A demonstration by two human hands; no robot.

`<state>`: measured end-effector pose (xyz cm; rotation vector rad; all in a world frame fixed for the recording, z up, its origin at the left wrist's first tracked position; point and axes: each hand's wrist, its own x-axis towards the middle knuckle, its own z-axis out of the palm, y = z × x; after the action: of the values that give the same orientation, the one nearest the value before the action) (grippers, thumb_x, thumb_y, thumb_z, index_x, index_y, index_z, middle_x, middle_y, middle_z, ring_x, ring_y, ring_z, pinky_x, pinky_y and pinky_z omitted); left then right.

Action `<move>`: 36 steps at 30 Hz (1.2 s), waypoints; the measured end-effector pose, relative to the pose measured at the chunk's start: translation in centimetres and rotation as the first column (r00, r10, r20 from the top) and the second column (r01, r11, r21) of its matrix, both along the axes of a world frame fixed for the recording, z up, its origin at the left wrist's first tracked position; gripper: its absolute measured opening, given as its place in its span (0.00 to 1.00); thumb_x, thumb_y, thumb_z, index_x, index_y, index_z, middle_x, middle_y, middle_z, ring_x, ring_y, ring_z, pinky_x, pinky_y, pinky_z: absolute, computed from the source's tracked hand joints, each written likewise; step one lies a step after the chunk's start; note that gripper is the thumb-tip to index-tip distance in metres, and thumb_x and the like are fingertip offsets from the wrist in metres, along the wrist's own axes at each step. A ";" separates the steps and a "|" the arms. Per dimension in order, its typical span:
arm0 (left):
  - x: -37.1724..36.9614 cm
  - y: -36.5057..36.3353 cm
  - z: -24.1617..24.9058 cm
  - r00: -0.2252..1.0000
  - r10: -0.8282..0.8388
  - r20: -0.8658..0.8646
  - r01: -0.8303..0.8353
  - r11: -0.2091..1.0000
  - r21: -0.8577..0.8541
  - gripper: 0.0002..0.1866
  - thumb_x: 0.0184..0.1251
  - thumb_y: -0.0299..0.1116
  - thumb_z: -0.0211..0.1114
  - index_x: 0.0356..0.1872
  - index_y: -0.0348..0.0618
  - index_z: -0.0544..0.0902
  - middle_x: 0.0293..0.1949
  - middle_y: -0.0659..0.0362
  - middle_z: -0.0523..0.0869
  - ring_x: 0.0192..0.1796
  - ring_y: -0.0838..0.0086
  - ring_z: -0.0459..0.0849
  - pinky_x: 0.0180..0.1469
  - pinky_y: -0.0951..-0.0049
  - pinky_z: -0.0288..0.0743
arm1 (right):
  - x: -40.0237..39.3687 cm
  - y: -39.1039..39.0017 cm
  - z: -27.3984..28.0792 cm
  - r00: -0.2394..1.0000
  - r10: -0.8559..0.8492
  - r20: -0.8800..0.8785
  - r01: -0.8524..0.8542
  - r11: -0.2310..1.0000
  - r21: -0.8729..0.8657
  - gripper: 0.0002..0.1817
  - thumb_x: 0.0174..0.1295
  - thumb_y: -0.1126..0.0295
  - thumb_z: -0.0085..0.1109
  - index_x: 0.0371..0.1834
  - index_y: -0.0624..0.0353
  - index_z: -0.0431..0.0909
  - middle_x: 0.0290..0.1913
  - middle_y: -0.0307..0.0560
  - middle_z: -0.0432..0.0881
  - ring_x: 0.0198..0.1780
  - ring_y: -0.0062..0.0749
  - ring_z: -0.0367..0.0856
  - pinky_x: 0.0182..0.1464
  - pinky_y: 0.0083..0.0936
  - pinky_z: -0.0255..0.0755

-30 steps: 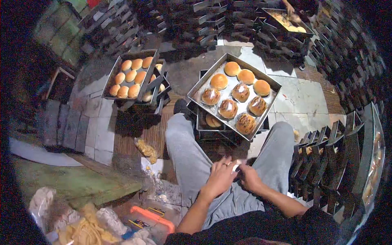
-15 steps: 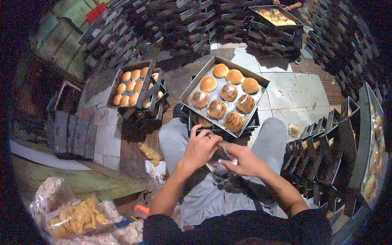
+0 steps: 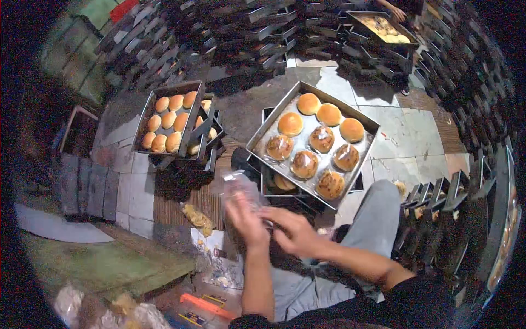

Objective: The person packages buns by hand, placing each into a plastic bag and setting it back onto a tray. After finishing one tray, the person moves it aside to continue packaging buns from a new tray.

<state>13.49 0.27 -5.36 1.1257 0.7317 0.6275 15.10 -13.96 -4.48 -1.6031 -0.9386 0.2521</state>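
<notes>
Held in my left hand (image 3: 247, 222) is a clear plastic bag (image 3: 238, 185), its outline smeared by motion. My right hand (image 3: 296, 233) is beside it, fingers closed and reaching to the bag's lower edge; what they pinch is too blurred to make out. Just beyond my hands a metal tray (image 3: 350, 104) sits tilted on other trays. It carries several round buns; the plain golden ones (image 3: 329, 114) are at the back, and those with dark patterned tops (image 3: 304, 164), some under shiny film, are nearer me.
A second tray of buns (image 3: 169, 119) stands on stacked trays at the left. Black trays line the back and right. A co-worker's hand (image 3: 399, 13) is over a far tray (image 3: 412, 41). A yellowish bag (image 3: 198, 219) and an orange object (image 3: 208, 306) lie at the lower left.
Both hands have moved left, with the clear bag now raised at my left hand. The view has shifted, and the near tray appears lower and farther right. The co-worker's hand has moved slightly.
</notes>
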 end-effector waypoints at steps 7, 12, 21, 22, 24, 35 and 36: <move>-3.4 5.4 2.5 0.955 0.172 0.241 -0.183 0.983 0.023 0.28 0.84 0.47 0.49 0.76 0.43 0.63 0.70 0.52 0.76 0.69 0.60 0.77 0.66 0.58 0.72 | 28.5 7.4 -14.4 0.723 -0.489 0.488 0.689 0.450 -0.568 0.25 0.69 0.58 0.52 0.59 0.69 0.74 0.51 0.68 0.78 0.50 0.64 0.82 0.47 0.60 0.79; -4.1 3.8 1.6 0.965 0.072 0.251 -0.029 0.985 -0.169 0.28 0.84 0.46 0.49 0.75 0.42 0.64 0.71 0.50 0.75 0.68 0.56 0.78 0.62 0.61 0.78 | 36.1 7.3 -17.2 0.768 -0.633 0.096 0.504 0.505 -0.701 0.37 0.51 0.44 0.70 0.46 0.74 0.84 0.40 0.70 0.87 0.45 0.57 0.89 0.47 0.46 0.80; -1.1 0.9 0.7 0.933 -0.068 0.354 0.200 0.914 -0.352 0.28 0.82 0.55 0.50 0.71 0.49 0.69 0.67 0.53 0.79 0.68 0.55 0.78 0.63 0.46 0.79 | 9.6 -6.6 -3.3 0.408 0.159 -0.899 0.244 0.930 0.275 0.35 0.66 0.67 0.65 0.73 0.60 0.58 0.52 0.52 0.81 0.45 0.34 0.87 0.40 0.59 0.89; -0.8 0.8 0.4 0.922 -0.103 0.372 0.236 0.913 -0.332 0.28 0.82 0.56 0.50 0.70 0.49 0.69 0.66 0.53 0.80 0.67 0.55 0.79 0.64 0.46 0.79 | 6.5 -7.6 -1.1 0.375 0.107 -0.921 0.231 0.951 0.204 0.36 0.64 0.69 0.67 0.73 0.61 0.59 0.51 0.48 0.83 0.46 0.33 0.86 0.42 0.58 0.89; -0.3 -0.5 1.4 0.941 -0.062 0.332 0.188 0.912 -0.363 0.29 0.81 0.57 0.51 0.70 0.48 0.69 0.66 0.52 0.79 0.66 0.53 0.79 0.64 0.43 0.79 | 3.0 -9.9 -1.2 0.449 0.246 -0.859 0.077 0.947 0.311 0.35 0.62 0.71 0.69 0.72 0.61 0.63 0.54 0.47 0.82 0.58 0.34 0.82 0.51 0.47 0.87; -2.4 -9.5 3.8 0.887 -0.162 0.432 0.319 0.891 -0.322 0.31 0.83 0.58 0.44 0.68 0.43 0.73 0.62 0.53 0.82 0.62 0.64 0.82 0.65 0.60 0.76 | -1.6 -7.5 5.2 0.949 -0.109 0.296 0.148 0.982 -0.113 0.33 0.67 0.73 0.57 0.77 0.59 0.65 0.80 0.64 0.59 0.82 0.60 0.54 0.81 0.47 0.53; -2.1 -10.0 3.9 0.919 -0.130 0.371 0.223 0.950 -0.218 0.31 0.83 0.58 0.44 0.68 0.41 0.73 0.61 0.53 0.83 0.59 0.62 0.84 0.65 0.61 0.76 | -1.8 -7.4 4.8 0.950 -0.104 0.295 0.145 0.982 -0.119 0.33 0.67 0.73 0.57 0.77 0.59 0.65 0.80 0.64 0.59 0.82 0.60 0.54 0.81 0.47 0.53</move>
<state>11.42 -9.77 -1.42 0.7988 0.3806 0.5426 13.33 -21.35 0.32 -1.8551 -1.0532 -0.0066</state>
